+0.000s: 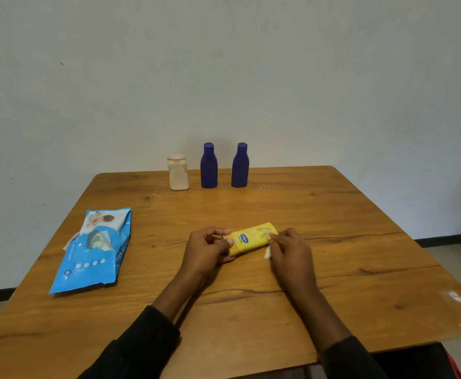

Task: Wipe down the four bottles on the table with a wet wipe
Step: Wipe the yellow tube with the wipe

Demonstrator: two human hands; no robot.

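A yellow bottle (pixel 251 238) lies tilted over the middle of the wooden table (pixel 360 242). My left hand (pixel 206 248) grips its cap end. My right hand (pixel 291 251) pinches a small white wet wipe (pixel 267 253) against the bottle's other end; most of the wipe is hidden under the fingers. At the table's far edge stand a cream bottle (pixel 178 173) and two dark blue bottles (pixel 209 165) (pixel 240 165), upright in a row and apart from both hands.
A blue wet-wipe pack (pixel 92 250) lies flat at the left of the table, its flap peeled open. The wall rises just behind the far edge. A pale scuff (pixel 455 296) marks the wood near the right edge.
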